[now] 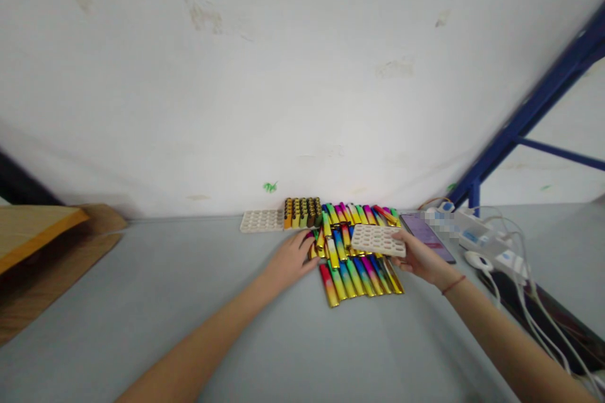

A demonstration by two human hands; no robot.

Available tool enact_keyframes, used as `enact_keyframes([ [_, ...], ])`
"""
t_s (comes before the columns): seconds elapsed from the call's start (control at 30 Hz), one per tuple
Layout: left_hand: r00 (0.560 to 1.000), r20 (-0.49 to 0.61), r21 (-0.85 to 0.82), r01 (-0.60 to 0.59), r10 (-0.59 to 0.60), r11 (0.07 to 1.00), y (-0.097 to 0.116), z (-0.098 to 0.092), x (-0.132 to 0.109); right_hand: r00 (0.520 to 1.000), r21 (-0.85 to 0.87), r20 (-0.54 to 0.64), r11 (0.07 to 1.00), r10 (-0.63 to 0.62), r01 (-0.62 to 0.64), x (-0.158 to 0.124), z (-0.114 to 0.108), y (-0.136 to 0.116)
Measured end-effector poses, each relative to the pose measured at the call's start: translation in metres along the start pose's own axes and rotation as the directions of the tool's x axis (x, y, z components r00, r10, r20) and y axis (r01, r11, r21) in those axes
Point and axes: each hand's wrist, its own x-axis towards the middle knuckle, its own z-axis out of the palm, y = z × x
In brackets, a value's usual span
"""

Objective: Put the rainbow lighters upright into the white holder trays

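My right hand (416, 256) grips the right end of a white perforated tray (378, 239), held over rows of shiny multicoloured tubes (362, 277). My left hand (292, 259) has its fingers spread at the left edge of the tubes; its fingertips reach the nearest ones, and whether they touch is unclear. Behind my left hand stands a block of upright tubes (302, 213) with dark and gold tops. Another white perforated tray (261, 220) lies flat to the left of that block.
A phone (428, 237) lies right of the tubes. Farther right are a power strip (482, 236), a white round device (478, 261) and cables. Cardboard (57, 264) sits at the far left. A wall and blue metal frame (505, 132) stand behind.
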Motion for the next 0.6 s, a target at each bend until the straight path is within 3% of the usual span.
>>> enact_keyframes([
  [0.13,1.0,0.018,0.007,-0.005,0.004,1.0,0.0,0.0,0.0,0.992,0.127,-0.078,0.986,-0.096,0.105,-0.006,-0.002,-0.001],
  [0.2,1.0,0.011,-0.008,-0.001,0.001,1.0,-0.001,0.001,-0.001,0.983,0.082,-0.066,0.981,-0.172,0.177,-0.009,-0.001,0.0],
  [0.33,1.0,0.003,-0.064,0.017,-0.017,0.998,-0.002,0.003,-0.003,0.941,-0.214,0.113,0.917,-0.318,0.336,-0.014,0.007,0.005],
  [0.43,0.999,0.001,-0.165,0.044,-0.044,0.985,-0.001,-0.004,-0.003,0.902,-0.453,0.147,0.783,-0.406,0.426,-0.019,0.02,0.009],
  [0.5,0.995,-0.012,-0.282,0.088,-0.095,0.955,0.002,-0.013,-0.002,0.827,-0.574,0.195,0.622,-0.527,0.532,-0.024,0.031,0.011],
  [0.53,0.99,-0.013,-0.356,0.129,-0.143,0.925,0.005,-0.019,-0.003,0.757,-0.616,0.25,0.505,-0.603,0.605,-0.026,0.037,0.012],
  [0.6,0.954,0.037,-0.544,0.27,-0.298,0.795,0.012,-0.033,-0.006,0.553,-0.638,0.419,0.2,-0.72,0.744,-0.031,0.05,0.016],
])
